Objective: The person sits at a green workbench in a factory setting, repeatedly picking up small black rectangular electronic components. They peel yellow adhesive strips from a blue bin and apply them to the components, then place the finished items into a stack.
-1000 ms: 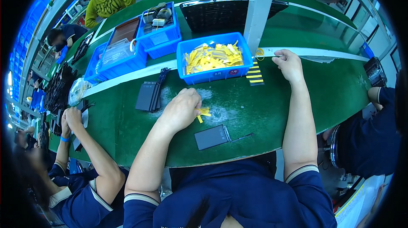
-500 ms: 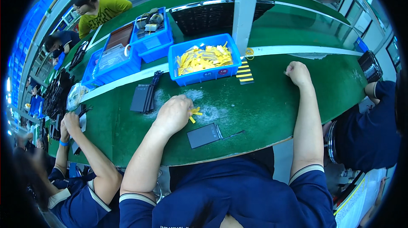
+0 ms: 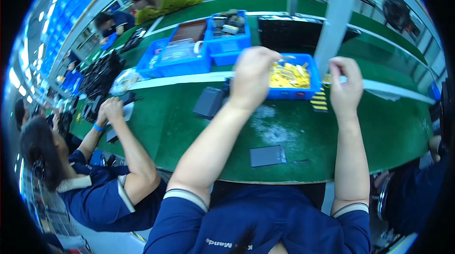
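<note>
Left of the blue bin [image 3: 291,94], dark packs [image 3: 208,103] sit stacked, probably saving room. The blurred left hand [image 3: 252,76] overlaps its left end, grip unclear. In front lies a single pack [image 3: 266,156], presumably for reach; rightward, the right hand [image 3: 346,86] curls, its hold unclear.

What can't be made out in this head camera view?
All in the head view:
Left hand: motion blur hides whether it holds anything.
Right hand: too blurred to tell whether it pinches something.
Blue bin of yellow pieces: left part hidden behind the left hand.
Stack of dark packs: blur hides how many.
Co-worker at right: partly cut off by the dark rim.
</note>
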The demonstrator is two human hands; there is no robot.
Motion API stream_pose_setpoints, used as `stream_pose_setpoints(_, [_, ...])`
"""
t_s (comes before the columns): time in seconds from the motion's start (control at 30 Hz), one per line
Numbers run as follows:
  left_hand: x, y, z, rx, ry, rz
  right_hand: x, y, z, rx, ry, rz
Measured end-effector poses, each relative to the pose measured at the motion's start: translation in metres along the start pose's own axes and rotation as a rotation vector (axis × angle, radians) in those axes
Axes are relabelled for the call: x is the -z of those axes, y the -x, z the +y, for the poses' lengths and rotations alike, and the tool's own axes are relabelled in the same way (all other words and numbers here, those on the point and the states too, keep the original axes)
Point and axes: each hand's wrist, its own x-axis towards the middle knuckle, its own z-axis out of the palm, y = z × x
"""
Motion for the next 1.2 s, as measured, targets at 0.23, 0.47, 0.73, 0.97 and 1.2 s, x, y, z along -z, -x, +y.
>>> stream_pose_setpoints(0.23, [-0.016,0.037,-0.014,0.156,0.017,-0.065,-0.041,0.037,0.005,0.043,0.238,-0.412])
stream_pose_setpoints(0.47, [-0.004,0.074,-0.008,0.151,0.185,-0.192,-0.025,0.049,0.033,0.083,0.238,-0.353])
stream_pose_setpoints(0.73, [0.025,0.082,0.047,0.122,0.180,-1.017,-0.031,0.055,0.043,0.123,0.256,-0.381])
stream_pose_setpoints(0.97, [0.007,0.110,0.062,0.045,0.087,-1.085,-0.029,0.059,0.048,0.128,0.244,-0.406])
stream_pose_setpoints(1.2, [0.004,0.104,0.050,0.138,0.280,-1.061,-0.029,0.058,0.034,0.170,0.240,-0.405])
